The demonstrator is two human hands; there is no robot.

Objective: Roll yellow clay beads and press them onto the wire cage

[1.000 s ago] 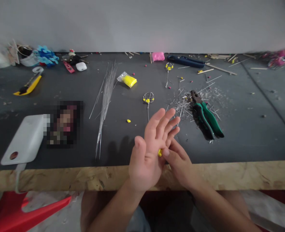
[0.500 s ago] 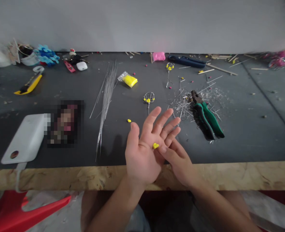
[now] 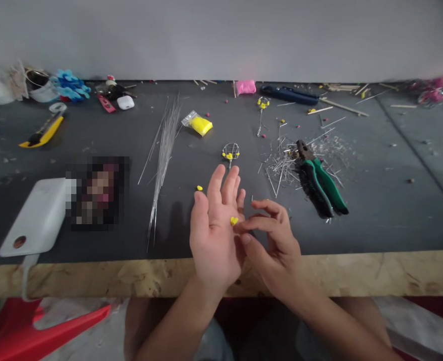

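Note:
My left hand (image 3: 217,230) is palm up over the table's front edge with its fingers stretched out. On its palm lies a small yellow lump of soft clay (image 3: 234,220), roughly heart-shaped. From the right, my right hand (image 3: 276,240) reaches in with bent, parted fingers. Its index fingertip is right beside the lump; whether they touch I cannot tell. Just beyond my left fingertips lies a small round wire frame (image 3: 230,152) with yellow bits on it. Another yellow clay bit (image 3: 199,188) rests on the table near my left thumb.
Long thin wires (image 3: 165,145) lie left of my hands, near a bag of yellow clay (image 3: 200,125). On the right, green-handled pliers (image 3: 321,183) lie by wire offcuts (image 3: 281,165). A second wire piece (image 3: 262,108), a utility knife (image 3: 43,133) and a white power bank (image 3: 37,215) are around.
My right hand has come out from beneath my left fingers, and its index finger now points at the clay lump. My left hand has turned slightly, the lump still on its palm.

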